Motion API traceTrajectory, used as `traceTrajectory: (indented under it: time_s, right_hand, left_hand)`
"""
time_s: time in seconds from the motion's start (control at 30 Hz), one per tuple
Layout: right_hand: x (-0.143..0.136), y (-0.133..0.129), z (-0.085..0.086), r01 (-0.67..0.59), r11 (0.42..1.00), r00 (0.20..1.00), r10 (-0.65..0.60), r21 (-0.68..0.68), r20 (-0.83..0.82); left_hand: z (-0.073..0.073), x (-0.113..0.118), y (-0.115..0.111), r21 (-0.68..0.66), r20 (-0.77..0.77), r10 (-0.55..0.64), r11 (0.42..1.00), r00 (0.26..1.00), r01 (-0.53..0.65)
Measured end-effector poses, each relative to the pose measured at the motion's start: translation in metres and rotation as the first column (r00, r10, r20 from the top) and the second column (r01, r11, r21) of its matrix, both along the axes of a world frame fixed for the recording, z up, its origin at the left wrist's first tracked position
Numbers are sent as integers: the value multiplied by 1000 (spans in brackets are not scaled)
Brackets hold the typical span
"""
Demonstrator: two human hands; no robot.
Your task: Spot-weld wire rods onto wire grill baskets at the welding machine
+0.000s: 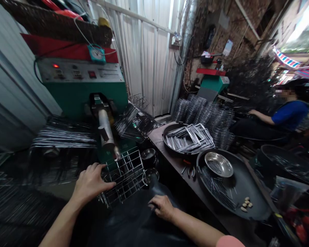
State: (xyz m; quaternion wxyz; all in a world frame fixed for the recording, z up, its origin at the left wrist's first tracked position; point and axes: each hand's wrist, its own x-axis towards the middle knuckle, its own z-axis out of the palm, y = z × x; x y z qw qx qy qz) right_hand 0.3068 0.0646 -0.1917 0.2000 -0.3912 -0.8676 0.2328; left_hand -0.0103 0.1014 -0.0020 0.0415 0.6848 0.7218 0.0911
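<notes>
A small wire basket (pixel 127 171) of crossed metal rods sits tilted just under the tip of the machine's wrapped arm (pixel 106 128). My left hand (pixel 91 180) grips its left side, with the thumb toward the near rods and the fingers at the far edge. Away to the right of the basket, my right hand (pixel 162 207) hovers low over the dark apron (pixel 134 219). Its fingers are curled together, and whatever they may hold is too small to make out. Between the basket and the bench stand two small metal bowls (pixel 148 153).
The green machine (pixel 79 94) has a lit red lamp. Stacked wire pieces (pixel 64 135) lie left. On the right bench are a pan of rectangular wire frames (pixel 193 137), pliers (pixel 193 171), and a tray (pixel 257 192) with a steel bowl (pixel 218 164). A co-worker (pixel 288 113) sits beyond.
</notes>
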Motion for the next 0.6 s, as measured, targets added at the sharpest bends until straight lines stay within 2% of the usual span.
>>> traceTrajectory:
  time_s: [0.2, 0.3, 0.37, 0.47, 0.6]
  right_hand:
    - [3, -2, 3, 44, 999, 999, -44, -6, 22]
    - [4, -4, 5, 56, 998, 998, -55, -24, 28]
    - [3, -2, 15, 68, 997, 997, -67, -28, 24]
    - [-2, 16, 53, 58, 998, 998, -58, 24, 4]
    - [-30, 79, 137, -7, 987, 998, -4, 161, 69]
  left_hand:
    - [14, 4, 3, -32, -35, 48, 998, 998, -49]
    - [15, 5, 6, -48, -81, 49, 997, 995, -53]
    - [12, 5, 8, -48, -99, 45, 998, 994, -50]
    - [9, 1, 10, -72, -103, 33, 997, 994, -41]
    - [20, -12, 20, -145, -61, 10, 989, 998, -18]
